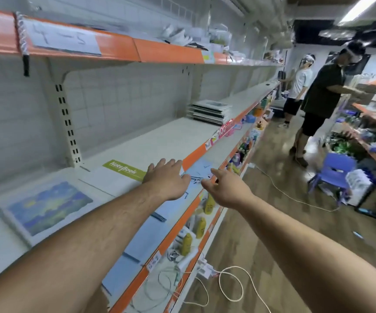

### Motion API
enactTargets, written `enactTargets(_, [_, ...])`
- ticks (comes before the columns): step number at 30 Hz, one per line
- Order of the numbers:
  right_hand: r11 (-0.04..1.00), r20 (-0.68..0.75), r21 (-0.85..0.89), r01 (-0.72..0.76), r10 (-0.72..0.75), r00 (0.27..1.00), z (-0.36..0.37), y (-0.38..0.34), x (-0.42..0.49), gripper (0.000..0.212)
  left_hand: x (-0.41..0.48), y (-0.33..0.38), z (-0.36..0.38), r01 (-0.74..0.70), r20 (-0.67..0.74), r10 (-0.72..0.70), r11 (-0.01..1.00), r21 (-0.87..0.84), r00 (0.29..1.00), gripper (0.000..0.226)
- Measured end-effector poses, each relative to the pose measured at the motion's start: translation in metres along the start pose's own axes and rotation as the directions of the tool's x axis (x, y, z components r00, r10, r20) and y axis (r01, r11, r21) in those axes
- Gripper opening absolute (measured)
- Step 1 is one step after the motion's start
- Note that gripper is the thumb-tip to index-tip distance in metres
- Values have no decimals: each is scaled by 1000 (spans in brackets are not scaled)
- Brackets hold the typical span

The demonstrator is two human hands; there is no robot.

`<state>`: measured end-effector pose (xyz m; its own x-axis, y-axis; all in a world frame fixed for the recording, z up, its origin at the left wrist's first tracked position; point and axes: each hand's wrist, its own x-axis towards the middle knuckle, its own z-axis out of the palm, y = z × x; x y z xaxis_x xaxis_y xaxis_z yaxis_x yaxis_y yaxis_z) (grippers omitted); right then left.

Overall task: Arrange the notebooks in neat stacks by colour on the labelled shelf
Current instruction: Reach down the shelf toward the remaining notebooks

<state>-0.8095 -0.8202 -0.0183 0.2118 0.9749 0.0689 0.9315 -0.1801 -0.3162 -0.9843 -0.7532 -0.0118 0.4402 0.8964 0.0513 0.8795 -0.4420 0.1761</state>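
1. The light blue notebook lies flat at the front edge of the shelf, just beyond both hands. More blue notebooks run along the same edge towards the near end.
2. We judge these notebooks light and thin, with covers that bend if lifted by one corner. They should slide easily on the smooth shelf, so a push will move them, but a stack may skid apart.
3. We would take hold at the two long edges, or slip fingers under the side that overhangs the front lip, and lift it level.
4. Our left hand reaches out palm down with fingers nearly straight and close together. It holds nothing, its fingertips are over the near left corner of the light blue notebook, and we cannot tell whether they touch.
5. Our right hand hangs just right of that notebook, loosely spread with the thumb pointing left, and holds nothing.
6. Further left lie a white notebook with a green label and a painted-cover notebook. A dark stack sits at the far end.
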Motion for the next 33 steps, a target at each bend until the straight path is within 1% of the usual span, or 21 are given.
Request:
enactTargets(4, [998,-41,13,-69,70,997,-7,25,40,73,54,18,5,-79,16,79,997,-1,997,64])
enactTargets(7, [994,-36,23,-104,105,994,-7,46,63,70,87,33,9,-114,40,113,993,9,993,64])
enactTargets(10, [991,-45,36,-129,131,990,-9,69,88,66,121,49,14,-140,45,140,990,8,989,64])
enactTargets(13, [992,-55,48,-116,119,991,-16,94,115,70,155,67,21,-152,52,152,988,-7,987,64])
enactTargets(16, [994,-40,60,-90,93,995,-21,123,147,71,189,86,28,-126,59,126,992,0,990,64])
enactTargets(19, [996,-26,64,-59,60,998,-32,156,183,70,226,108,32,-88,34,88,996,8,996,63])
enactTargets(23, [998,4,63,12,-13,1000,-54,200,227,70,274,143,39,-10,4,10,1000,3,1000,62])
enactTargets(28, [994,27,43,102,-104,994,-86,250,272,67,327,191,47,43,-24,-43,999,-13,999,62])
enactTargets(33, [989,38,67,132,-135,990,-98,289,313,66,371,217,58,77,-4,-77,997,7,997,64])
